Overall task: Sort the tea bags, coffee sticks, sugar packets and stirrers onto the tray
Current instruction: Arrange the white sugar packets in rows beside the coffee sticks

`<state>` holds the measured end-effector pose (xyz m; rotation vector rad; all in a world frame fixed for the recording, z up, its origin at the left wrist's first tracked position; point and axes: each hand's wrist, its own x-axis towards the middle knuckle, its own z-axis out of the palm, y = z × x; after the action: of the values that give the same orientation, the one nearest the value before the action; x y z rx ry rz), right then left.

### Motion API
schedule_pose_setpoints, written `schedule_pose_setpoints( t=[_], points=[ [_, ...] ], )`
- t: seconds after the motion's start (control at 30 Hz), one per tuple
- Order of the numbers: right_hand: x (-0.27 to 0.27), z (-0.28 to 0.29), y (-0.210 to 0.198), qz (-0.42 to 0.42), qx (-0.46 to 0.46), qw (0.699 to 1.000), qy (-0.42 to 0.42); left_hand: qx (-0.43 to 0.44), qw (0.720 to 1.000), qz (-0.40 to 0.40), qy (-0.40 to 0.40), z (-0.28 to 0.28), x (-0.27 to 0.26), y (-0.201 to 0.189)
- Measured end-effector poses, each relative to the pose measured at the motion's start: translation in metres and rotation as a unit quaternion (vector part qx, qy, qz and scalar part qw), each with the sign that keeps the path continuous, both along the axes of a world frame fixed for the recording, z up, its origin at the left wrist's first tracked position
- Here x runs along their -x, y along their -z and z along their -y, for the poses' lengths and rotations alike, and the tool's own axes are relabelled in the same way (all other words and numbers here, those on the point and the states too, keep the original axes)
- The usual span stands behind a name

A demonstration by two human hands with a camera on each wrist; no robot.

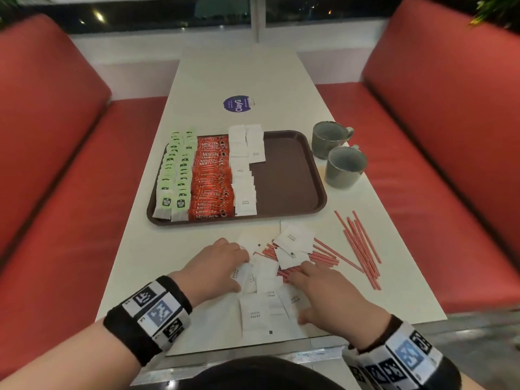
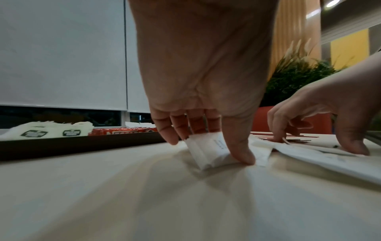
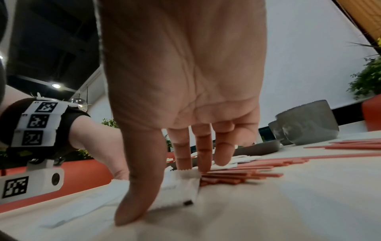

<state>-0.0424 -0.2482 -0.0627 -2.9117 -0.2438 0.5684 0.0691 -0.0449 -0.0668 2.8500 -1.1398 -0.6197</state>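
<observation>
We recorded a long cream-white table (image 1: 242,71) running between two red padded benches (image 1: 47,153), a dark window behind.

Left to right on the brown plastic tray (image 1: 289,175): two rows of pale green tea bags (image 1: 176,175); a column of orange-red coffee sticks (image 1: 211,178), each stick's long axis lying across the tray; white square sugar packets (image 1: 243,170) in overlapped rows running front to back. The tray's right-hand part was bare. Two grey ceramic mugs (image 1: 342,161) stood just beside the tray's right edge.

In our judgement the tea and coffee were done, the sugar partly done, the stirrers not begun.

Near edge of the table, left to right: our left hand (image 1: 218,267), fingers curled down, thumb and fingers pinching a white sugar packet (image 2: 210,150) tipped up on edge; a loose heap of white sugar packets (image 1: 260,305), lying at varied angles; our right hand (image 1: 329,296), fingers spread and bent, thumb and fingertips pressing on the heap, grip not certain; thin red plastic stirrers (image 1: 363,246), one bundle under the packets pointing left-right, another fanned out well to the right, long axes running away from us.
</observation>
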Motion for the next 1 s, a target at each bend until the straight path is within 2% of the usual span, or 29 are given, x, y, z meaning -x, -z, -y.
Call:
schedule_pose_setpoints(
  t=[0.1, 0.2, 0.3, 0.33, 0.37, 0.4, 0.43, 0.47, 0.5, 0.53, 0.63, 0.67, 0.73, 0.87, 1.0],
  points=[
    [-0.005, -0.001, 0.0, -0.003, -0.015, 1.0, 0.017, 0.006, 0.999, 0.021, -0.032, -0.006, 0.0, -0.001],
    [-0.007, 0.001, 0.006, -0.002, -0.072, 0.996, 0.058, 0.061, 0.995, 0.015, -0.072, -0.02, 0.001, -0.002],
    [-0.006, 0.01, 0.006, -0.005, -0.154, 0.982, 0.113, 0.174, 0.963, -0.058, -0.2, -0.036, 0.0, -0.008],
    [-0.006, 0.015, 0.004, -0.011, -0.195, 0.971, 0.141, 0.221, 0.935, -0.105, -0.256, -0.039, -0.001, -0.012],
    [-0.005, 0.019, 0.001, -0.017, -0.234, 0.957, 0.17, 0.284, 0.887, -0.177, -0.319, -0.04, -0.001, -0.019],
    [-0.005, 0.024, -0.001, -0.027, -0.271, 0.941, 0.199, 0.355, 0.814, -0.264, -0.375, -0.039, -0.001, -0.025],
    [-0.005, 0.029, -0.004, -0.04, -0.312, 0.922, 0.225, 0.416, 0.731, -0.347, -0.415, -0.038, 0.0, -0.031],
    [-0.007, 0.032, -0.006, -0.054, -0.354, 0.9, 0.25, 0.458, 0.66, -0.404, -0.438, -0.036, 0.0, -0.037],
    [-0.009, 0.034, -0.009, -0.067, -0.4, 0.873, 0.271, 0.479, 0.62, -0.434, -0.446, -0.035, -0.001, -0.041],
    [-0.012, 0.035, -0.012, -0.077, -0.447, 0.843, 0.29, 0.488, 0.599, -0.453, -0.445, -0.032, -0.002, -0.045],
    [-0.029, 0.031, -0.025, -0.09, -0.567, 0.746, 0.338, 0.507, 0.571, -0.486, -0.426, -0.02, -0.006, -0.049],
    [-0.036, 0.029, -0.03, -0.089, -0.59, 0.722, 0.349, 0.512, 0.563, -0.494, -0.421, -0.015, -0.008, -0.05],
    [-0.049, 0.027, -0.039, -0.081, -0.616, 0.696, 0.36, 0.515, 0.552, -0.511, -0.41, -0.007, -0.011, -0.053],
    [-0.074, 0.024, -0.052, -0.079, -0.631, 0.688, 0.351, 0.519, 0.542, -0.533, -0.392, 0.001, -0.024, -0.057],
    [-0.107, 0.028, -0.059, -0.065, -0.611, 0.709, 0.346, 0.518, 0.564, -0.522, -0.375, -0.004, -0.044, -0.06]
  ],
)
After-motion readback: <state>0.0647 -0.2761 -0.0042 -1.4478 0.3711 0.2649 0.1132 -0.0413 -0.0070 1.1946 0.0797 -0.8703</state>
